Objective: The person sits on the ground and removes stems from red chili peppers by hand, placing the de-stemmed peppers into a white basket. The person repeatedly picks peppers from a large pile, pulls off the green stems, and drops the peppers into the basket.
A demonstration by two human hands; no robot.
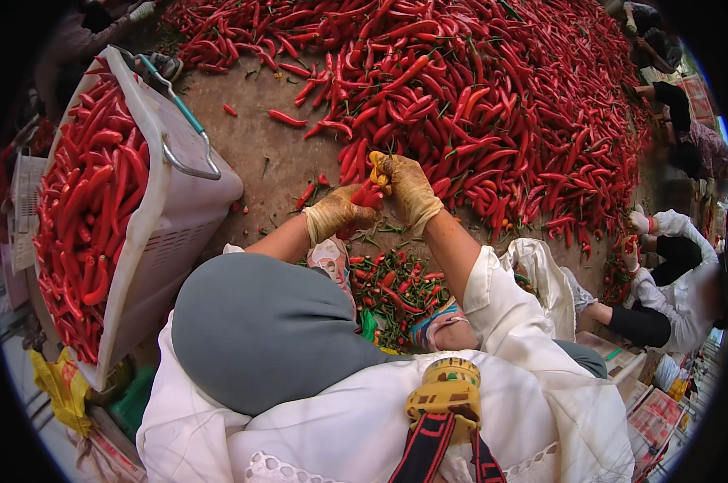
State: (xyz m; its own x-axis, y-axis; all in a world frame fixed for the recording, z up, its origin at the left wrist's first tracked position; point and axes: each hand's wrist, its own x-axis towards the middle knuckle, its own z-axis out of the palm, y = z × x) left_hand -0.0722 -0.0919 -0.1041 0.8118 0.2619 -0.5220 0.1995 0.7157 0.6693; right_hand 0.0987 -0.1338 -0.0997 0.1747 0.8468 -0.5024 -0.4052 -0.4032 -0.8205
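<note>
My left hand (pixel 333 214), in a stained pale glove, is closed around several red chili peppers (pixel 368 197). Their ends point up toward my right hand (pixel 407 181). That hand is gloved too, with yellow-orange coverings on its fingertips; the fingers are curled in close to the peppers. Whether they pinch a pepper or stem is hidden. Just beyond both hands rises a large heap of red chili peppers (pixel 460 115), many with green stems. Below the hands, a pile of green stems and pepper bits (pixel 394 290) lies between my feet.
A white plastic crate (pixel 189 181) full of red peppers stands tilted at left, with a metal handle (pixel 189 111). Loose peppers (pixel 287 118) lie on the brown floor (pixel 249 145). A co-worker in white (pixel 671 290) sits at right; other people are at the edges. A yellow bag (pixel 62 386) is lower left.
</note>
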